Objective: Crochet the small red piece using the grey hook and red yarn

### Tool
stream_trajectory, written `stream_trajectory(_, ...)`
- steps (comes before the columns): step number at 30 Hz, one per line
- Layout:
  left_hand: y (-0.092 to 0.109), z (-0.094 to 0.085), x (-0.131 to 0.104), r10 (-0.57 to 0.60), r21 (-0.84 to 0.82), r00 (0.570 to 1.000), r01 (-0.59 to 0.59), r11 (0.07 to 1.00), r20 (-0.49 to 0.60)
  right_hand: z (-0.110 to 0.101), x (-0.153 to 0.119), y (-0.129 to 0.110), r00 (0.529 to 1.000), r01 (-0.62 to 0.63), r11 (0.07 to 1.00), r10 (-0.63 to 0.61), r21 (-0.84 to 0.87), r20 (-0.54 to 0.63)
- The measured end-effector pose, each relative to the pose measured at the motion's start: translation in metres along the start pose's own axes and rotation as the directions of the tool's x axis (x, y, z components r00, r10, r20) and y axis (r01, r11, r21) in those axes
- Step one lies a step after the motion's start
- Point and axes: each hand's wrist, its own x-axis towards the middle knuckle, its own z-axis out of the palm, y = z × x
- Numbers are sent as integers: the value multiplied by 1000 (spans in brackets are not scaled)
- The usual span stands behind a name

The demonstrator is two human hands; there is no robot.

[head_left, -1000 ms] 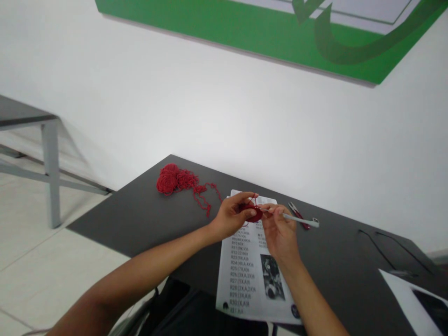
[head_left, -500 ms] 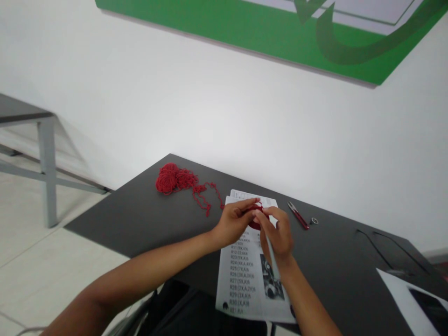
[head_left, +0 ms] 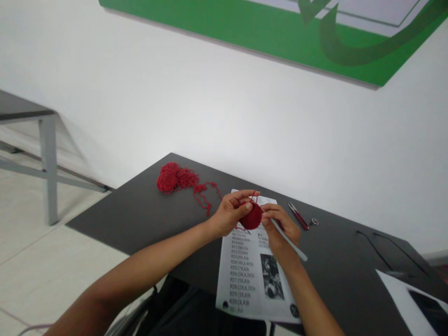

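My left hand point(head_left: 229, 212) pinches a round red crochet piece point(head_left: 252, 218) between thumb and fingers, with a strand of red yarn running up over its raised index finger. In my right hand point(head_left: 283, 226) is a crochet hook point(head_left: 290, 243) with a pale grey handle; its tip meets the piece's upper right edge. The handle slants down to the right across the palm side. Beneath both hands lies a printed pattern sheet point(head_left: 241, 280) with rows of text and a dark photo. A loose red ball of yarn point(head_left: 170, 178) sits at the far left, its tangled strand trailing toward my left hand.
Small red-handled snips point(head_left: 298, 216) and a metal ring point(head_left: 314, 221) lie right of my hands on the dark table point(head_left: 140, 219). Folded-out eyeglasses point(head_left: 392, 254) and a white sheet with a black object point(head_left: 430, 308) are farther right. A white wall rises behind.
My right hand has moved slightly right and turned, swinging the hook's handle out to the right. The red piece now faces me more fully, and yarn shows raised over my left index finger.
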Motion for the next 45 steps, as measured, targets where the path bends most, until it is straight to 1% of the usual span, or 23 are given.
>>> stream_trajectory(5,3,5,-2,-29,-96,1000,28,995,1,-6,0,-1,999,-12,999,14,-46,37)
stream_trajectory(8,5,5,-2,-41,-142,999,40,989,-1,-7,0,-2,999,-11,999,13,-34,45)
stream_trajectory(14,9,4,-2,-106,-208,994,106,972,11,-4,-6,-2,994,-109,990,107,91,28)
stream_trajectory(17,9,2,-2,-152,-233,988,153,960,23,-4,-11,3,984,-178,972,177,154,18)
stream_trajectory(22,10,-1,-2,-206,-259,978,209,943,38,-3,-15,8,963,-267,935,265,235,40)
stream_trajectory(28,10,-5,-1,-245,-303,965,262,916,93,1,-10,2,952,-306,879,289,364,102)
stream_trajectory(30,9,-7,0,-240,-311,965,260,914,101,0,-9,1,955,-296,899,283,323,89)
stream_trajectory(33,8,-9,1,-230,-305,968,249,919,97,-3,-11,-1,964,-266,954,260,140,61)
stream_trajectory(35,9,-9,2,-227,-293,969,246,924,99,-4,-13,0,966,-258,960,251,110,67)
stream_trajectory(37,10,-9,2,-228,-291,967,252,923,114,-2,-13,0,964,-266,942,256,205,72)
stream_trajectory(41,10,-7,0,-233,-315,962,266,911,139,7,-7,-3,959,-275,840,272,468,75)
stream_trajectory(43,7,-7,0,-235,-323,964,263,909,124,11,-3,-6,952,-286,791,296,541,70)
stream_trajectory(45,4,-7,0,-233,-304,967,255,918,105,13,1,-8,937,-322,759,343,566,74)
